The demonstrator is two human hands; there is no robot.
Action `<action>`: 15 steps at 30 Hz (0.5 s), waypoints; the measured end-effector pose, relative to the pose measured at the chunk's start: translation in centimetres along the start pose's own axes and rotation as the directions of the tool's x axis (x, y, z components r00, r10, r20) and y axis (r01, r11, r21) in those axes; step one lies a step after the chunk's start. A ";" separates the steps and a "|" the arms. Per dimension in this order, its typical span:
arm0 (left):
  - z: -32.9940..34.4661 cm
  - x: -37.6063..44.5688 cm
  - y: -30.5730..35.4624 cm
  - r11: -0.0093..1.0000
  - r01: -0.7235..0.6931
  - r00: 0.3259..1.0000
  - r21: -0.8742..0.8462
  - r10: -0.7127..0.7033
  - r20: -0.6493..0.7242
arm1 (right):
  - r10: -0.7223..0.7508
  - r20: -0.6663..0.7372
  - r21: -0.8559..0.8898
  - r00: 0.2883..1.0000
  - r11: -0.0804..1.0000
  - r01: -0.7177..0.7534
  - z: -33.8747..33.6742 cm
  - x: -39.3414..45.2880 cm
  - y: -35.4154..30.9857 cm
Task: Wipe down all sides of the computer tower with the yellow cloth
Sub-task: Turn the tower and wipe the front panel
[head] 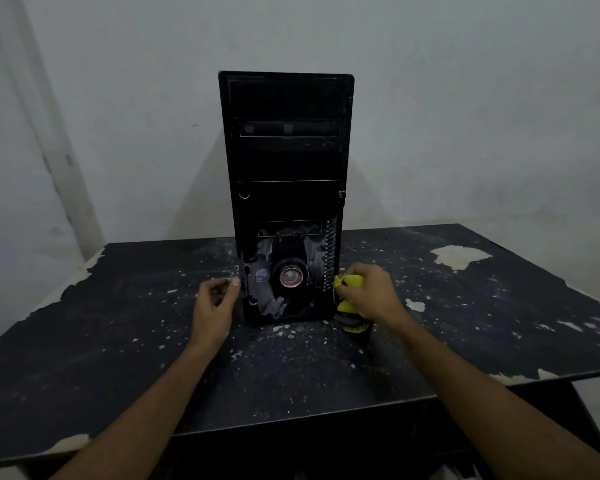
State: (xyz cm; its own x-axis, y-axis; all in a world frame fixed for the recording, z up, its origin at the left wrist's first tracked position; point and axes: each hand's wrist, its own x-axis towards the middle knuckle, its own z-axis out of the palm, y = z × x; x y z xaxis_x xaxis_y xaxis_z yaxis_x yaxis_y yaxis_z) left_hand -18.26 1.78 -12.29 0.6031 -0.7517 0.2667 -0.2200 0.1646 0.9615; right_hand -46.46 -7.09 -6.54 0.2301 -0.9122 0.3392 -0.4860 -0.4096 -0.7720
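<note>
Head view: we see a scuffed black table [125, 344], pale wall [465, 98]; left hand [215, 306] loosely curled touches the computer tower [286, 161], right hand [371, 296] grips yellow cloth [350, 282].

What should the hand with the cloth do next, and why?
Probably draw the cloth up along the tower's right edge. The right hand holds it bunched low at that edge, the left hand steadies the other side, and the front panel above looks unwiped.
</note>
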 end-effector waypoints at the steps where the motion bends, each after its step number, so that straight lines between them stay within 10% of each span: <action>1: 0.0 0.0 0.0 1.000 0.003 1.000 0.001 -0.003 0.002 | 0.025 0.015 -0.011 1.000 1.000 -0.025 0.0 0.0 0.0; 9: 0.0 -0.1 -0.1 1.000 0.007 1.000 -0.011 -0.007 0.004 | -0.298 0.157 -0.363 0.941 0.869 0.336 2.7 -4.2 3.3; 15: -0.1 0.0 0.1 1.000 0.004 1.000 -0.001 -0.004 -0.006 | -0.417 0.000 -0.428 0.909 0.821 0.377 4.3 -4.1 1.8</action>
State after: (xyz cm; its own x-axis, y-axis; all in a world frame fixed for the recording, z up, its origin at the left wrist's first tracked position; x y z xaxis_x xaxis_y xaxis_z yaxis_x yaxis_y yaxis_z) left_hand -18.22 1.89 -12.21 0.6084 -0.7487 0.2634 -0.2170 0.1623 0.9626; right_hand -44.63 -4.04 -11.64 0.4121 -0.6582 0.6301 -0.6736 -0.6857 -0.2758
